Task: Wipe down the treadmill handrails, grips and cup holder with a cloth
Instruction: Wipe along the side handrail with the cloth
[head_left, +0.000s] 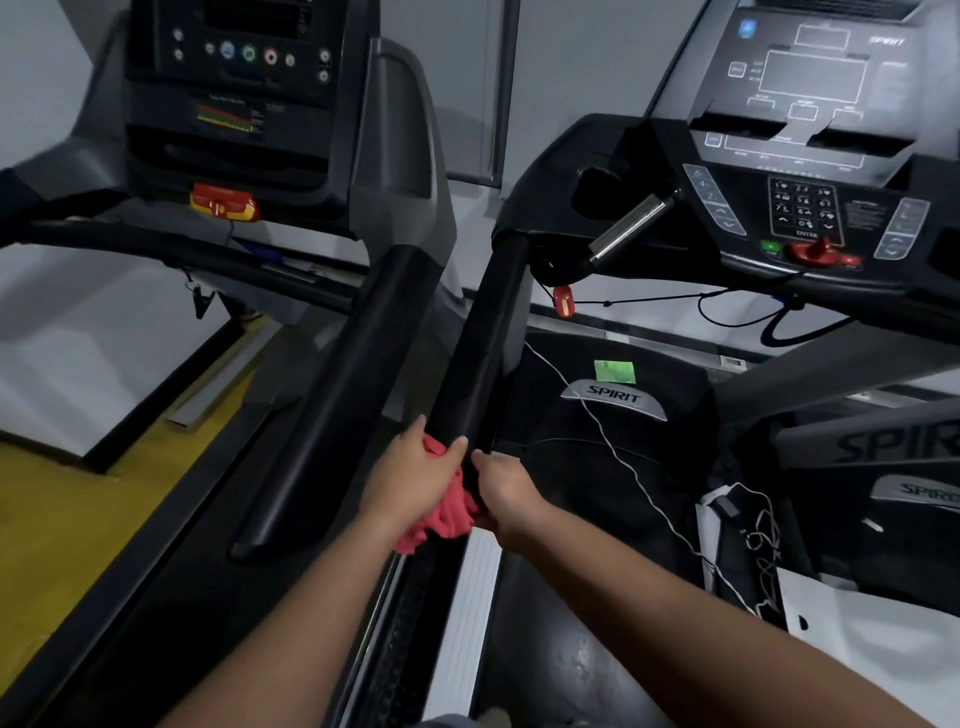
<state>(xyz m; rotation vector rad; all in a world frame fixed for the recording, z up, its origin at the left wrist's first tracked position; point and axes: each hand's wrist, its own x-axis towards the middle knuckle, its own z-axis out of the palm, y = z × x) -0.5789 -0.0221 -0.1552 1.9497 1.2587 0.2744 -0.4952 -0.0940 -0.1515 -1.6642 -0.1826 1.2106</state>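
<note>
A black padded handrail (488, 338) of the right-hand treadmill runs from its console down toward me. My left hand (410, 475) grips a red cloth (447, 512) around the near end of this rail, thumb on top. My right hand (504, 486) holds the same rail end from the right side, fingers curled against cloth and rail. Part of the cloth hangs below my hands. A silver pulse grip (631, 226) sticks out under the right console (810, 171).
A second treadmill stands on the left, its black handrail (343, 395) close beside the one I hold. A thin white cable (613, 447) crosses the right treadmill's motor cover. A red safety clip (563, 300) dangles on a cord. Yellow floor (62, 525) lies far left.
</note>
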